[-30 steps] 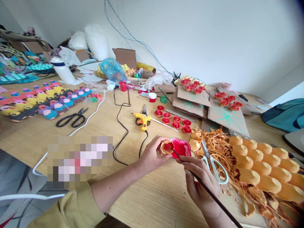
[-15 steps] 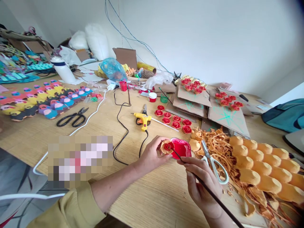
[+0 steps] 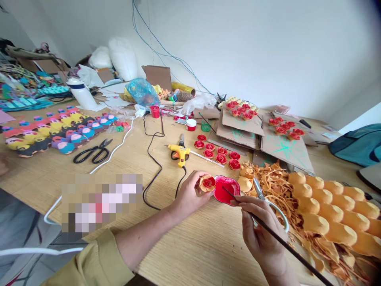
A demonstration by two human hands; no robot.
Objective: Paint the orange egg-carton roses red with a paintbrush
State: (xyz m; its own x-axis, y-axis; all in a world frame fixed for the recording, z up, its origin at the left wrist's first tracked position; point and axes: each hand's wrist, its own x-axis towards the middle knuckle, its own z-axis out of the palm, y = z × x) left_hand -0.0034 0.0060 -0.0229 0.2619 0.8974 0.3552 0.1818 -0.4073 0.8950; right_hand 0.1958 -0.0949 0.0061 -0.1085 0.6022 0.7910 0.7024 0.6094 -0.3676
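Between the fingertips of my left hand (image 3: 190, 194) is an egg-carton flower (image 3: 207, 183), red at its centre and orange on its outer petals. My right hand (image 3: 262, 228) grips a long dark paintbrush (image 3: 285, 243), whose tip is over or in the red paint of a shallow dish (image 3: 235, 183). This dish stands just right of the flower. Several red-painted flowers (image 3: 221, 159) sit in rows beyond it. White-handled scissors (image 3: 275, 208) lie behind my right hand, partly hidden by it.
Orange egg-carton trays (image 3: 320, 198) and scraps (image 3: 276, 182) cover the right side. A yellow glue gun (image 3: 180, 154) with a black cord lies mid-table. Black scissors (image 3: 92, 153) and painted egg cartons (image 3: 56, 131) are at left. Cardboard sheets (image 3: 287, 153) carry more flowers.
The brush tip has moved right and away from the flower to the paint dish, along with my right hand. My left hand still holds the flower, now turned slightly.
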